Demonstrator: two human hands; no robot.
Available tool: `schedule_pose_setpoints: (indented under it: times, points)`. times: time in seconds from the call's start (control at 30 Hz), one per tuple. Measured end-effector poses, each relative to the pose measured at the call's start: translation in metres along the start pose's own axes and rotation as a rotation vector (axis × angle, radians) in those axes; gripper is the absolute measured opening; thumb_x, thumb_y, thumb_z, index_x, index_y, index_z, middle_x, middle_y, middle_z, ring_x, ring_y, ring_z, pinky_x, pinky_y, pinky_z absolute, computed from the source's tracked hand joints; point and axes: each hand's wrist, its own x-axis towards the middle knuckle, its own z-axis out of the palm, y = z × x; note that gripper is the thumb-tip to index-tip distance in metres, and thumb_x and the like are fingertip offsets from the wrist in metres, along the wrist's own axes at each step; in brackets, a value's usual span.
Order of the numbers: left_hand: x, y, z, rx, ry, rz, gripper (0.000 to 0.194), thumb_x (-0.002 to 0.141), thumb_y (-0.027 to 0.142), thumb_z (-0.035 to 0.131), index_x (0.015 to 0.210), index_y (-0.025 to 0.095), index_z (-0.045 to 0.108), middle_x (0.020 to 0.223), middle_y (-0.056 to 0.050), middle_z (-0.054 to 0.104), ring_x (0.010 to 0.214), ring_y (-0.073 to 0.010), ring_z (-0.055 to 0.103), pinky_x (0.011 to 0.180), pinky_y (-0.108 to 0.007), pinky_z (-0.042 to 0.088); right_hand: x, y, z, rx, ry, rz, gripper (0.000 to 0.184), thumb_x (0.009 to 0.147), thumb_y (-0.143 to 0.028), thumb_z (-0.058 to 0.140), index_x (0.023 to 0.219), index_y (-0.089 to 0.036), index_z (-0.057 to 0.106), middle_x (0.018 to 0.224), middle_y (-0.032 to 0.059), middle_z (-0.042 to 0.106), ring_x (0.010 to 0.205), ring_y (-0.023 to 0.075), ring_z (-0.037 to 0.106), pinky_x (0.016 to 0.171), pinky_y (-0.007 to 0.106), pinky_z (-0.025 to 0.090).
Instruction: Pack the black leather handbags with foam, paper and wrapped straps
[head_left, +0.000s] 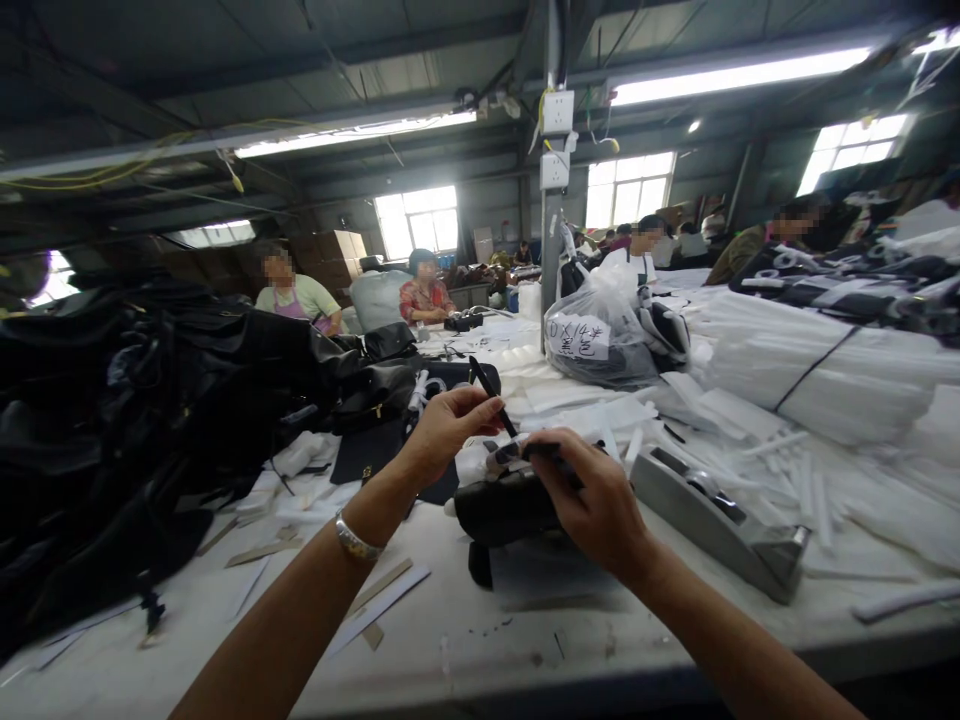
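Note:
My left hand [446, 430] pinches a black strap [506, 418] that slants up between thumb and fingers. My right hand [592, 500] is closed on a dark part of the strap, just above a black bag [499, 512] on the table. White wrapping [472, 462] shows at the bag's upper left. The underside of my right hand hides part of the bag, and exactly what its fingertips grip is hard to see.
A grey tape dispenser [720, 525] stands right of the bag. Black bags [150, 400] are heaped at left. Foam sheets [832, 360] and a filled plastic bag [600, 325] lie beyond. Cardboard strips [262, 552] are scattered on the table [420, 640]. Several people sit across.

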Motion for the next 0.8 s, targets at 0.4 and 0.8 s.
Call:
schedule_pose_setpoints:
  times: [0.4,0.8]
  points:
    - [-0.02,0.014,0.015,-0.026,0.0,-0.004,0.031,0.071,0.043,0.083,0.08,0.014,0.072,0.077,-0.003,0.07,0.073,-0.0166,0.066,0.068,-0.029,0.058,0.029,0.001,0.002,0.319,-0.014,0.275,0.025,0.085,-0.042,0.07,0.098,-0.022,0.075,0.086,0.0011,0.075,0.079,0.0207,0.068,0.073,0.029,0.051]
    - [-0.03,0.022,0.02,-0.035,0.012,0.004,0.029,0.073,0.041,0.082,0.083,0.016,0.07,0.074,0.0,0.065,0.068,-0.0123,0.061,0.069,-0.027,0.057,0.025,-0.001,-0.002,0.371,-0.024,0.319,0.03,0.084,-0.046,0.067,0.094,-0.019,0.075,0.073,0.0,0.068,0.068,0.0166,0.062,0.062,0.025,0.046]
